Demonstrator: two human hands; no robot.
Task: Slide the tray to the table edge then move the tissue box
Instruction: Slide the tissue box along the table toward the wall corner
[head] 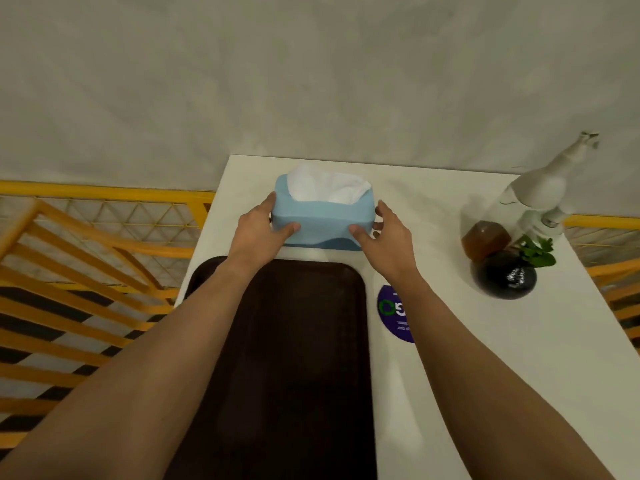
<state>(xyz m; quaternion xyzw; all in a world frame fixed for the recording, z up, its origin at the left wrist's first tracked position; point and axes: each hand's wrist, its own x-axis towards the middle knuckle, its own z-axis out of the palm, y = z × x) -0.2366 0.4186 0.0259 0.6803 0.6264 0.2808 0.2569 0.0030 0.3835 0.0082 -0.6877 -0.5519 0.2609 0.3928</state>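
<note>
Both hands are clasped on the blue tissue box (322,221), the left hand (258,228) on its left end and the right hand (388,233) on its right end, thumbs pressed against the near face. White tissue (325,185) puffs from the top. Just behind the forearms lies the dark brown tray (304,358) on the white desk (467,375). A purple sticker (394,313) sits beside the tray; a black vase (502,277) stands well to the right.
</note>
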